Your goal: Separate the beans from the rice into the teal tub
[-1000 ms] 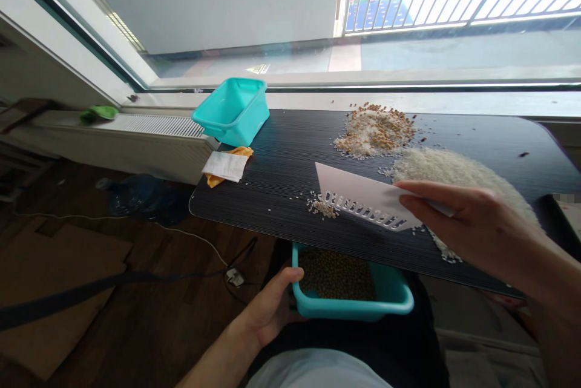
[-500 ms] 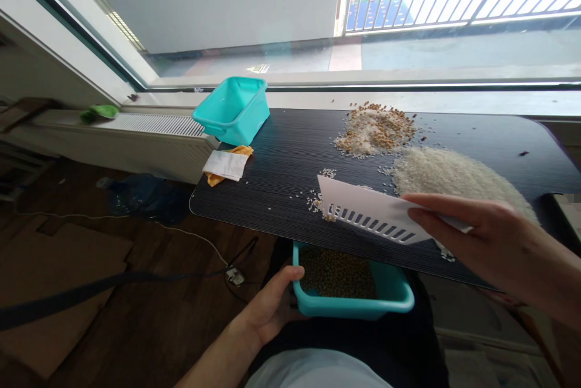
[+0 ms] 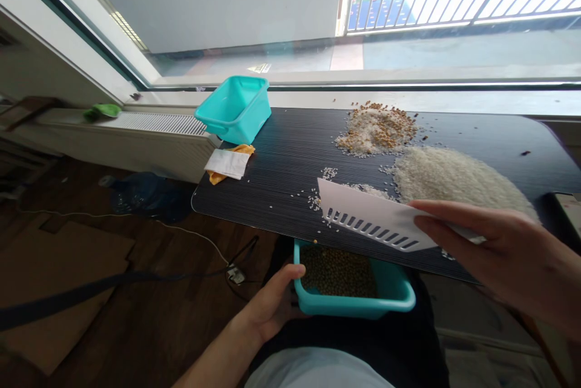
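Observation:
My right hand (image 3: 490, 246) is closed on a thin white slotted plastic scraper (image 3: 367, 212). The scraper is held tilted at the table's near edge, its slotted side downward, with loose rice grains around its left end. My left hand (image 3: 275, 297) grips the left rim of a turquoise tub (image 3: 358, 306), thumb on top and fingers hidden below. Brownish dried peas or similar grains (image 3: 338, 273) lie in that tub, which sits at my lap under the table edge. One yellowish grain (image 3: 315, 241) is at the edge above it.
On the dark table (image 3: 290, 140) are a mixed heap of rice and yellow-brown grains (image 3: 376, 128) and a larger white rice heap (image 3: 458, 179). A second turquoise tub (image 3: 233, 109) stands at the back left, near a folded white and orange cloth (image 3: 227, 163). The window is behind.
The scraper in my right hand has moved slightly toward me and to the right. A yellowish grain now shows at the table edge above the tub. My left hand keeps its grip.

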Available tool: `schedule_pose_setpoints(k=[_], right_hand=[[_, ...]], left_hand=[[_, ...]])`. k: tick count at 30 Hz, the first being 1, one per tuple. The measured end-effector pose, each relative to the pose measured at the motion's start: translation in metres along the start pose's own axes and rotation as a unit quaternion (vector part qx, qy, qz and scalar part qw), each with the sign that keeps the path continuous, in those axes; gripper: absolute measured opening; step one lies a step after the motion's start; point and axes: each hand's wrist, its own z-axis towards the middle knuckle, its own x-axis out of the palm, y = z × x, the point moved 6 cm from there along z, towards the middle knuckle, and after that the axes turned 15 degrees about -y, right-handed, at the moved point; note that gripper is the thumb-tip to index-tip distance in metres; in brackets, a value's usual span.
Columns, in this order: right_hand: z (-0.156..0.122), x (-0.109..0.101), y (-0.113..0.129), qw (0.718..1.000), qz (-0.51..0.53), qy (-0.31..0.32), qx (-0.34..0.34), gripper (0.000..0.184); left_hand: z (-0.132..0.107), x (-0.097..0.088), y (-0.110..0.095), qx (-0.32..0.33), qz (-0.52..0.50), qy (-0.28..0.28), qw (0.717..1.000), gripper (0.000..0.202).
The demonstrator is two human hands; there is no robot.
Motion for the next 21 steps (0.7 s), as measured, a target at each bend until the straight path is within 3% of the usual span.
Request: schedule_pose_setpoints(k=[5, 11, 15, 21], right_hand=[[0.013, 0.010, 0.001, 0.996, -0.058, -0.050, -0.034, 0.033], [0.025, 0.028, 0.009, 0.994, -0.055, -0.038, -0.082, 0.032], [0.020, 0.025, 0.019, 0.994, -0.038, -0.016, -0.105, 0.030], [0.016, 0.018, 0.019, 0.994, -0.033, -0.032, -0.098, 0.029]], left_hand=[[0.001, -0.001, 0.001, 0.001, 0.001, -0.002, 1.000, 0.071], [0.001, -0.005, 0.002, 0.004, -0.008, -0.012, 1.000, 0.073], [0.001, -0.008, 0.001, 0.007, -0.016, -0.008, 1.000, 0.073], [0.000, -0.009, -0.001, 0.010, -0.014, 0.003, 1.000, 0.071]])
